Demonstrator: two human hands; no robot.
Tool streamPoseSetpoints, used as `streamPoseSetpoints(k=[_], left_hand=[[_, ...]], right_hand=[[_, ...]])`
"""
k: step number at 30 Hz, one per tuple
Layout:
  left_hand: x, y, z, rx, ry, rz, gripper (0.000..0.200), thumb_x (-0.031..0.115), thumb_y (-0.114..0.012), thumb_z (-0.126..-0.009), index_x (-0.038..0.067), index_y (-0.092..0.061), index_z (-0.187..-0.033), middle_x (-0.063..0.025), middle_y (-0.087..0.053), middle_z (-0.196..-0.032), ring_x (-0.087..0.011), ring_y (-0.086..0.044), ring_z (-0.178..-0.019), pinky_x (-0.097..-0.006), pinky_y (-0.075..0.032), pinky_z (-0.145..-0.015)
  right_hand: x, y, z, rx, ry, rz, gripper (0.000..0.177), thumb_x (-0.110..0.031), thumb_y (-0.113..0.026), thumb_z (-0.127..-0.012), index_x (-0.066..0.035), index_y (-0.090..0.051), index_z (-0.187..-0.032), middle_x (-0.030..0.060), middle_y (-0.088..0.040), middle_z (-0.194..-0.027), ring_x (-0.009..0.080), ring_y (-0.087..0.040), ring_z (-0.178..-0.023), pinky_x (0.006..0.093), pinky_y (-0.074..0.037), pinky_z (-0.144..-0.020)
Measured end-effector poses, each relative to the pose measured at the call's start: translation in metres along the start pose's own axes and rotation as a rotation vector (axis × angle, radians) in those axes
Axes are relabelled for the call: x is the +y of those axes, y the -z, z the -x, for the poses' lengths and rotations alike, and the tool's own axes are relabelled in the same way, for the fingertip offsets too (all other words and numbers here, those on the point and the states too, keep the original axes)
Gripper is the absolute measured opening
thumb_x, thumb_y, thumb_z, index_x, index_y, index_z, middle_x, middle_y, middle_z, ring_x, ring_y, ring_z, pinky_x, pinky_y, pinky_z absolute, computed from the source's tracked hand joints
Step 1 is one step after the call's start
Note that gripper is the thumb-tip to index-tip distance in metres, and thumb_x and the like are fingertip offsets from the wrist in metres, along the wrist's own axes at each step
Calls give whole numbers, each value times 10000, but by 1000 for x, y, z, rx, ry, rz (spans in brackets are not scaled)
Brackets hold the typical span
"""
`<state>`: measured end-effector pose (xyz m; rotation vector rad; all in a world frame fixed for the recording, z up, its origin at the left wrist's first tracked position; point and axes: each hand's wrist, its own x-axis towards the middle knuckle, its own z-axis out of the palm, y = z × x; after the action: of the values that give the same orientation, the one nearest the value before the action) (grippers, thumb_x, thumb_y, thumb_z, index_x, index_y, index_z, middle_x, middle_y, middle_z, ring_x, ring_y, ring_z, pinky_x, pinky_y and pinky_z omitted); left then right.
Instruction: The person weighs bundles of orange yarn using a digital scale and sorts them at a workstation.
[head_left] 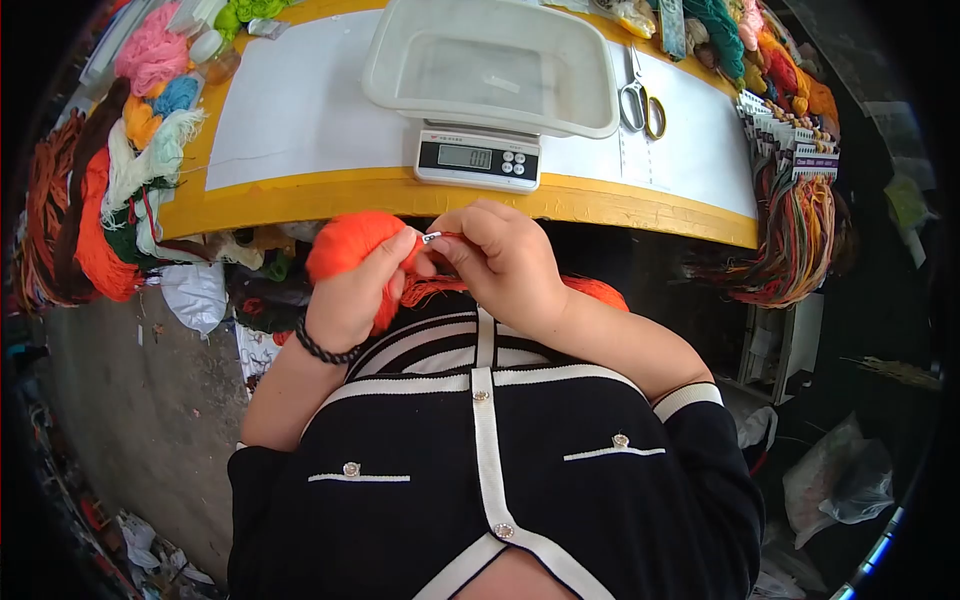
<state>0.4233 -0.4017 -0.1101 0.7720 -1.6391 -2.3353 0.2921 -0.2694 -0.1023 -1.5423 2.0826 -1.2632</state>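
My left hand [358, 285] is wrapped around a bundle of orange-red yarn [348, 240] just off the table's front edge. Between my two hands sits a small white tag with dark marks [431, 238]. My right hand [505, 262] is closed, thumb and forefinger pinching at the tag's right end; what else its fingers hold is hidden. More orange-red yarn [598, 292] lies across my lap, partly covered by my right forearm.
On the yellow-edged table [590, 200] a digital scale [478, 157] carries a translucent plastic tub [490, 65]. Scissors [634, 105] lie to its right. Coloured yarn hanks [150, 160] crowd the left end, and carded thread bundles [795, 200] hang off the right end.
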Motion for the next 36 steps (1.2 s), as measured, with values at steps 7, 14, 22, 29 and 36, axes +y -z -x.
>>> streamPoseSetpoints(k=[7,14,22,29,36], left_hand=[[-5,2,2,-42,54,73,113,132,-590,-884,24,-596,-849,-11,-572,-704,-54,-476,-584,-203,-389,-539],[5,-1,12,-21,-234,-315,68,94,-592,-871,29,-581,-855,9,-522,-674,-59,-476,-591,-198,-372,-532],[-1,45,7,-159,-13,-115,259,202,-548,-923,-9,-621,-1054,6,-546,-701,-53,-468,-572,-188,-369,-511],[12,87,13,-207,-109,-273,361,181,-528,-921,-12,-536,-1226,-110,-631,-1031,-74,-501,-592,-196,-422,-554],[21,163,16,195,-162,461,431,202,-453,-949,15,-393,-1333,-120,-476,-1327,-150,-566,-1006,-276,-483,-826]], right_hand=[[-1,-11,5,-21,-444,-763,75,-63,-609,-874,2,-596,-909,0,-577,-784,100,-546,-673,230,-474,-648],[20,24,14,-30,-781,-930,154,-205,-627,-876,-64,-604,-935,-40,-536,-752,46,-468,-643,185,-388,-567],[107,163,139,671,-821,-432,242,-192,-627,-872,-18,-629,-1040,-45,-545,-751,29,-442,-617,180,-341,-530],[160,212,284,807,-950,502,242,-229,-644,-838,-14,-662,-949,70,-673,-814,163,-623,-731,277,-470,-696],[164,141,209,350,-712,790,221,-225,-641,-804,-48,-674,-931,144,-656,-911,299,-619,-907,376,-492,-772]])
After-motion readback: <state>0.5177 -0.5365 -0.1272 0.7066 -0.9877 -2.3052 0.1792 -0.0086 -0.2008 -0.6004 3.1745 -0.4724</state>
